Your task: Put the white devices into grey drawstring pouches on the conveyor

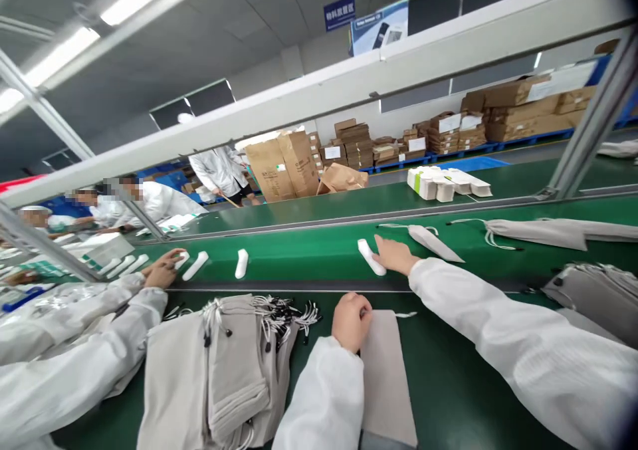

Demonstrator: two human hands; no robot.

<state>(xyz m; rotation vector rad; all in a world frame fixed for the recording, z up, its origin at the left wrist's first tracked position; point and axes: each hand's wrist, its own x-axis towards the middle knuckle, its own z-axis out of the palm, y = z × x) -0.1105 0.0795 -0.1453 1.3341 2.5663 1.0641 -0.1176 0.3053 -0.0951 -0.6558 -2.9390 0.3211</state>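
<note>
On the green belt (pixel 309 257), my right grip (pixel 396 254) lay spread out, just touching a white stick (pixel 369 257). My left grip (pixel 351 320) sat curled on a gray pouch (pixel 386 377) (I could not tell if it pinched).

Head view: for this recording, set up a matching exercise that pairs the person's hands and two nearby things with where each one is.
Things:
1. Left hand
2. Right hand
3. Bundle of grey drawstring pouches
4. Stacked cardboard cartons

Places:
A. On blue pallets beyond the belts
B. On a flat grey pouch
C. Beside a white oblong piece on the middle green belt
D. Piled on the near green belt

Pairs: 1-B, 2-C, 3-D, 4-A.
</note>
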